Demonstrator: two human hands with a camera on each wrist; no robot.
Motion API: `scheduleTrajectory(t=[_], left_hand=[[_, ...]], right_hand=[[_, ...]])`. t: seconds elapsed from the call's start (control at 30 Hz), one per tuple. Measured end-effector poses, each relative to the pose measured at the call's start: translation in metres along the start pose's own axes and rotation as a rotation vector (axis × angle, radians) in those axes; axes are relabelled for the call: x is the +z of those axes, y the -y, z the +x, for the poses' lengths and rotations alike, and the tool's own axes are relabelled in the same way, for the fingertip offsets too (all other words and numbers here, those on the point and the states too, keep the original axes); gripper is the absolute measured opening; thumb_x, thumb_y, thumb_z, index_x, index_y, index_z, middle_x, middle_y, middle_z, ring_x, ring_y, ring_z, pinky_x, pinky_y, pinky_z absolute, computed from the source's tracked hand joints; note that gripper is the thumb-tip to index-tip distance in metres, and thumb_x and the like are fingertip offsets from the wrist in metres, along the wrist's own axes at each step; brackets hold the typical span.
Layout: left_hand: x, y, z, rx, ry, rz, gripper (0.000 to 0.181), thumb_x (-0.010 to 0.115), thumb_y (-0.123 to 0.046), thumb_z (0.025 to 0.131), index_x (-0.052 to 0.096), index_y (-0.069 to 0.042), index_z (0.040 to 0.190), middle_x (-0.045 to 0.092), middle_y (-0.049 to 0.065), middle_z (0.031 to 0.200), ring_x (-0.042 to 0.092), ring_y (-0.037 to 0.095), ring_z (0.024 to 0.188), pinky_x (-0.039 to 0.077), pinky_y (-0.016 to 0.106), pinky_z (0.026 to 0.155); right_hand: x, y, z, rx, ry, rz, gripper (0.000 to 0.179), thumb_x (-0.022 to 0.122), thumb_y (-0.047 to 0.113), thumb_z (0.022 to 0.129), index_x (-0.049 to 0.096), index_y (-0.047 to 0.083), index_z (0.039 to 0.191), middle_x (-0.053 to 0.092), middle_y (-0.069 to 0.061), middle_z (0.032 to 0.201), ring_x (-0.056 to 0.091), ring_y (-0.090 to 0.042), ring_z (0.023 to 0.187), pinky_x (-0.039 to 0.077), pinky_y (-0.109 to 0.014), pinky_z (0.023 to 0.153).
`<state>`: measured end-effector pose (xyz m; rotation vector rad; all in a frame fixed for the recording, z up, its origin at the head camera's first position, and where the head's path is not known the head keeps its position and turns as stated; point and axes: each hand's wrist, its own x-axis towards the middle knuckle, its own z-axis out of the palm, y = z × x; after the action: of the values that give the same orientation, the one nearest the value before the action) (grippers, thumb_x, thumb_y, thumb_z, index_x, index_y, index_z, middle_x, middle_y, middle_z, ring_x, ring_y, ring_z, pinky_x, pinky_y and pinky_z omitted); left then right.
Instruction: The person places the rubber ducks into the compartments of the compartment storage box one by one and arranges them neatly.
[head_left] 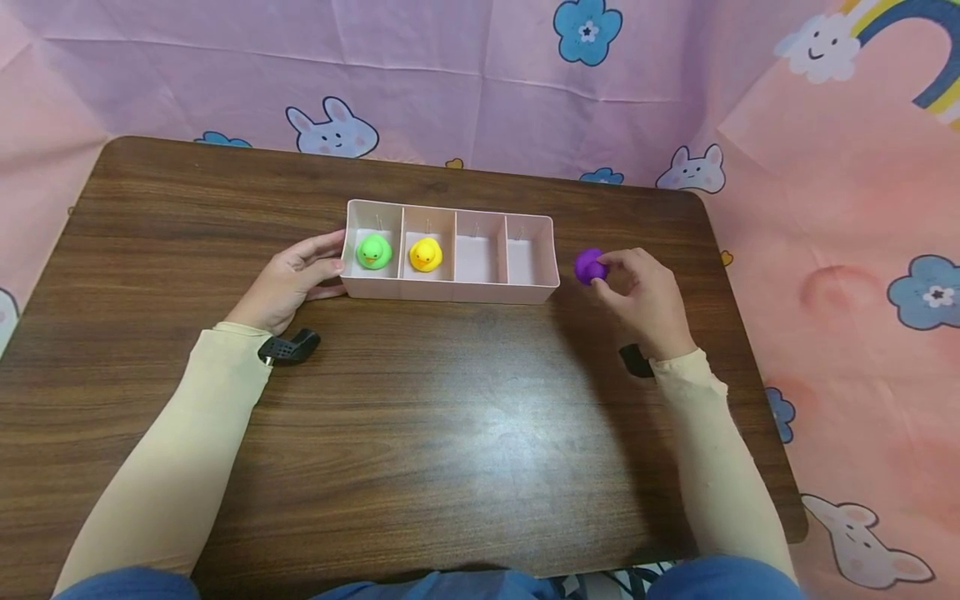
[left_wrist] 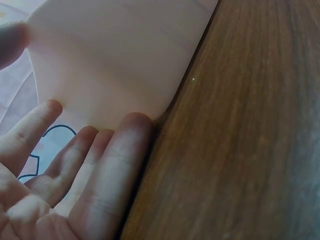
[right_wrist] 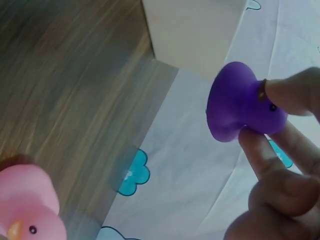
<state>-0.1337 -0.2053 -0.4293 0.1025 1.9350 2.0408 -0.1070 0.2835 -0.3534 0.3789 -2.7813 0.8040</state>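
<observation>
My right hand (head_left: 647, 302) pinches a purple toy duck (head_left: 590, 267) by its head between thumb and fingers, just right of a long pale-pink divided box (head_left: 450, 291). The right wrist view shows that duck (right_wrist: 225, 102) tipped on its side, its base turned toward the box. At the box's left end, my left hand (head_left: 288, 279) touches the end wall with extended fingertips (left_wrist: 136, 125). A green duck (head_left: 373, 252) sits in the leftmost compartment, and a yellow duck (head_left: 426, 255) occupies the one beside it.
A pink toy duck (right_wrist: 30, 200) stands on the table in the right wrist view; the right hand hides it from the head view. The brown wooden table (head_left: 420, 467) has a patterned cloth (head_left: 480, 75) behind it and along its right side.
</observation>
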Motion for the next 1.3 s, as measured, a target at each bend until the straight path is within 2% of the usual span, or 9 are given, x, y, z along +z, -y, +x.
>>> scheduleTrajectory(t=[0.17, 0.4, 0.67, 0.83, 0.93, 1.17, 1.3], left_hand=[[0.000, 0.001, -0.001, -0.003, -0.002, -0.010, 0.062, 0.065, -0.019, 0.104, 0.040, -0.007, 0.159, 0.035, 0.022, 0.163, 0.061, 0.014, 0.124, 0.060, 0.024, 0.090], [0.000, 0.003, -0.001, -0.005, -0.009, -0.025, 0.062, 0.065, -0.019, 0.104, 0.040, -0.006, 0.158, 0.036, 0.023, 0.162, 0.061, 0.015, 0.125, 0.060, 0.024, 0.090], [-0.001, 0.002, -0.001, -0.002, -0.009, -0.005, 0.061, 0.065, -0.019, 0.104, 0.040, -0.007, 0.158, 0.037, 0.021, 0.162, 0.061, 0.015, 0.125, 0.060, 0.024, 0.091], [-0.001, 0.002, -0.002, 0.006, -0.009, 0.008, 0.058, 0.064, -0.018, 0.104, 0.042, -0.009, 0.158, 0.039, 0.020, 0.161, 0.062, 0.014, 0.123, 0.060, 0.025, 0.092], [-0.001, 0.002, -0.002, 0.008, -0.009, 0.009, 0.058, 0.064, -0.018, 0.104, 0.042, -0.008, 0.158, 0.039, 0.020, 0.161, 0.062, 0.013, 0.123, 0.060, 0.025, 0.092], [-0.001, 0.001, -0.001, 0.003, -0.008, 0.014, 0.057, 0.061, -0.013, 0.105, 0.041, -0.008, 0.158, 0.038, 0.020, 0.162, 0.060, 0.016, 0.126, 0.060, 0.024, 0.091], [0.000, 0.000, -0.001, -0.002, -0.009, 0.006, 0.057, 0.061, -0.012, 0.105, 0.041, -0.008, 0.158, 0.037, 0.020, 0.162, 0.059, 0.017, 0.127, 0.060, 0.024, 0.091]], right_hand=[[0.002, 0.007, 0.001, -0.052, -0.051, 0.033, 0.024, 0.080, 0.011, 0.090, 0.073, 0.003, 0.111, 0.070, -0.011, 0.100, 0.053, -0.023, 0.076, 0.038, -0.028, 0.063], [0.006, 0.019, 0.005, -0.090, -0.076, 0.069, 0.023, 0.080, 0.010, 0.089, 0.073, 0.003, 0.110, 0.071, -0.010, 0.099, 0.051, -0.016, 0.078, 0.037, -0.025, 0.062], [0.013, 0.036, 0.011, -0.127, -0.107, 0.110, 0.022, 0.079, 0.008, 0.088, 0.074, 0.004, 0.109, 0.071, -0.009, 0.100, 0.048, -0.018, 0.071, 0.036, -0.023, 0.058], [0.019, 0.050, 0.017, -0.146, -0.100, 0.153, 0.023, 0.079, 0.009, 0.088, 0.074, 0.004, 0.110, 0.070, -0.009, 0.101, 0.049, -0.021, 0.072, 0.036, -0.024, 0.058], [0.023, 0.059, 0.021, -0.166, -0.097, 0.168, 0.023, 0.079, 0.009, 0.088, 0.074, 0.004, 0.110, 0.070, -0.009, 0.101, 0.048, -0.018, 0.072, 0.037, -0.024, 0.058], [0.035, 0.073, 0.030, -0.188, -0.085, 0.168, 0.024, 0.079, 0.013, 0.089, 0.073, 0.005, 0.111, 0.065, -0.014, 0.092, 0.047, -0.021, 0.069, 0.034, -0.027, 0.058], [0.042, 0.080, 0.037, -0.205, -0.061, 0.164, 0.024, 0.079, 0.014, 0.089, 0.072, 0.006, 0.111, 0.067, -0.012, 0.095, 0.048, -0.021, 0.066, 0.036, -0.027, 0.056]])
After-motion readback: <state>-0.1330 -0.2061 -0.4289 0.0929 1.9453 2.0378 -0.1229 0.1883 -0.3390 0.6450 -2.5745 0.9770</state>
